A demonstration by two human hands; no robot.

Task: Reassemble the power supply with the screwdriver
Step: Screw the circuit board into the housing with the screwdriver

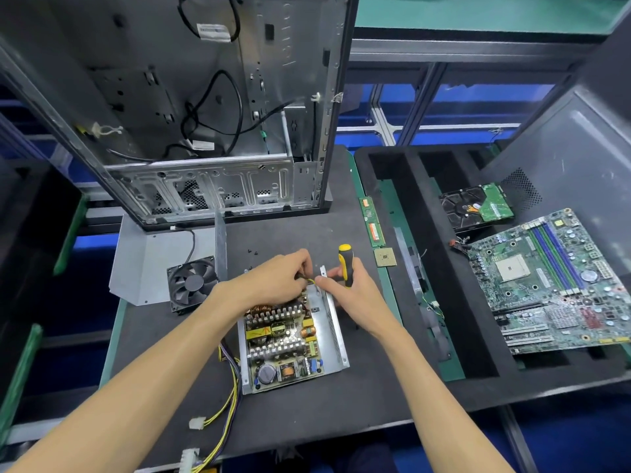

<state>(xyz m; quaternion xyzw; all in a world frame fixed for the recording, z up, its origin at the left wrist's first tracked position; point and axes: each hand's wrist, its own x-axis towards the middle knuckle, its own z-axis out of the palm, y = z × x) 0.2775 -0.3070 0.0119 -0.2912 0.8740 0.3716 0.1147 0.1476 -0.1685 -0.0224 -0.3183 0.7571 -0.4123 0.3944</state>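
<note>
- Head view: we see the left hand (276,278) pinching a yellow wire (310,280) at the far end of the open power supply (293,339).
- Right hand (351,288) grips the screwdriver (345,264), thumb and forefinger meeting the left fingertips (302,269).
- Power supply lies just beneath both hands' fingers, on the dark mat (307,414).

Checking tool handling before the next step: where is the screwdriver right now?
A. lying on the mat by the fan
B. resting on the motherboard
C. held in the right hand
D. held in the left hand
C: the right hand grips the yellow-and-black screwdriver above the power supply.
</note>
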